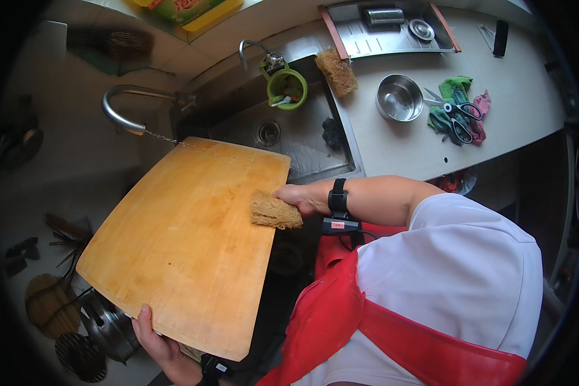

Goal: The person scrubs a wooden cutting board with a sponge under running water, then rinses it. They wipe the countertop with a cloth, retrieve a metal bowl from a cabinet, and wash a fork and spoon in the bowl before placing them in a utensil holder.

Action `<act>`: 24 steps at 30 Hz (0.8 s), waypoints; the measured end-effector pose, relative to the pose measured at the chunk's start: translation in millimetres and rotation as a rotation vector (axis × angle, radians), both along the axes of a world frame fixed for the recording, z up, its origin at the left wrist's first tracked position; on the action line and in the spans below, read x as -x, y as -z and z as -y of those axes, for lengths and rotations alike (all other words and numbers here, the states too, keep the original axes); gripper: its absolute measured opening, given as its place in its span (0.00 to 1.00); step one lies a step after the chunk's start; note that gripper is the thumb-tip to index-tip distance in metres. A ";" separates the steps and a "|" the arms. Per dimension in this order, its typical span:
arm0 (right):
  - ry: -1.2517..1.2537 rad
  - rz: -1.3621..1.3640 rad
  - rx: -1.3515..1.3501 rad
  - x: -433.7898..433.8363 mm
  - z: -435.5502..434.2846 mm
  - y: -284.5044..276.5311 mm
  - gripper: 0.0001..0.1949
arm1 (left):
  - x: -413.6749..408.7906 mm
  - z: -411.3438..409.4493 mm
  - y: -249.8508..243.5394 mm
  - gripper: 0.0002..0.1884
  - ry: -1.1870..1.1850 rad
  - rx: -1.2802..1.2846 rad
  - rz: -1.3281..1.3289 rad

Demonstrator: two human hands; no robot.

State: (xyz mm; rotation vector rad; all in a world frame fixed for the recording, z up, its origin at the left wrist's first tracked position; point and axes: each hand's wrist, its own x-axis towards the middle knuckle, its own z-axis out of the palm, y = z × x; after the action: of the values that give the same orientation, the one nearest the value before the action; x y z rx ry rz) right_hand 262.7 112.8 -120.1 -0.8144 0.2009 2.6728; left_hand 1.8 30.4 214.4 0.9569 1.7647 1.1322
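Note:
A large wooden cutting board [188, 241] lies tilted across the sink's near side, its far edge under the faucet [125, 106], from which water runs. My left hand [159, 340] grips the board's lower left edge, thumb on top and fingers hidden underneath. With my right hand [296, 198] I hold a loofah scrubber [274, 210] against the board's right edge. The board's surface looks wet near its far end.
In the steel sink [313, 130] are a dark scouring pad [333, 133] and a green strainer basket [287, 87] with scraps. Another loofah [337, 72], a steel bowl [399, 98], scissors [456, 113] on rags and a steel drain tray [391, 34] are on the right counter. A metal pot [108, 325] stands lower left.

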 end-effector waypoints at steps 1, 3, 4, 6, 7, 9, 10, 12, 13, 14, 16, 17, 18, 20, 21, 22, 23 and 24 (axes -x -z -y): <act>-0.005 -0.005 -0.003 0.3 1.0 -2.1 0.17 | 2.1 1.0 -1.4 0.23 -0.003 0.002 -0.008; -0.034 0.025 -0.043 -6.7 4.0 -11.4 0.17 | 6.2 2.8 -3.5 0.23 -0.002 0.008 -0.011; -0.050 0.040 -0.063 -9.3 5.6 -15.5 0.18 | 8.1 3.2 -4.2 0.22 0.001 0.011 -0.007; -0.021 -0.008 -0.039 -6.8 8.5 -11.2 0.16 | 10.0 3.0 -4.8 0.22 -0.002 0.008 0.000; -0.006 -0.032 -0.027 -6.3 9.5 -9.9 0.16 | 10.2 2.2 -3.9 0.21 -0.008 0.002 0.002; -0.014 0.008 -0.057 -8.4 11.4 -11.0 0.16 | 11.3 -0.9 -3.4 0.20 -0.012 0.004 0.018; -0.017 0.026 -0.071 -9.4 11.7 -12.3 0.16 | 12.2 -3.2 -3.7 0.19 -0.008 0.013 0.032; -0.001 0.029 -0.072 -12.0 13.4 -10.8 0.16 | 13.4 -5.5 -2.7 0.18 -0.004 0.023 0.057; 0.009 0.030 -0.070 -12.5 13.6 -10.4 0.16 | 13.9 -6.4 -1.1 0.18 -0.004 0.023 0.069; 0.002 0.029 -0.066 -12.0 12.8 -10.4 0.16 | 15.0 -7.0 0.5 0.17 -0.003 0.023 0.081; -0.008 0.029 -0.053 -13.2 12.6 -10.1 0.18 | 18.6 -6.3 5.5 0.18 -0.012 0.025 0.085; -0.008 0.014 -0.044 -12.7 12.7 -8.0 0.18 | 20.6 -5.8 7.6 0.18 -0.016 0.025 0.087; -0.008 -0.001 -0.036 -12.1 12.5 -4.1 0.18 | 21.5 -6.0 9.4 0.18 -0.011 0.023 0.086; -0.006 -0.018 -0.017 -10.7 12.1 4.4 0.18 | 23.8 -6.5 12.7 0.19 -0.003 0.019 0.083; -0.005 -0.020 -0.009 -10.9 10.7 5.1 0.18 | 25.9 -6.3 14.7 0.20 -0.003 0.025 0.089; -0.005 -0.022 0.000 -11.1 9.7 5.8 0.17 | 28.3 -6.0 17.0 0.20 -0.003 0.031 0.095; 0.004 0.014 0.009 -11.5 10.0 6.2 0.17 | 31.1 -5.3 20.0 0.21 -0.002 0.036 0.100; 0.011 0.051 0.017 -13.8 9.9 -2.8 0.17 | 34.7 -3.0 25.3 0.21 -0.022 0.029 0.098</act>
State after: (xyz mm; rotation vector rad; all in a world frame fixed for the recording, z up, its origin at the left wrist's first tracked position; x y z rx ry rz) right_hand 276.5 102.9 -117.3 -0.8831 0.2150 2.6407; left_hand -32.9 33.4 189.1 0.8522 1.7123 1.1448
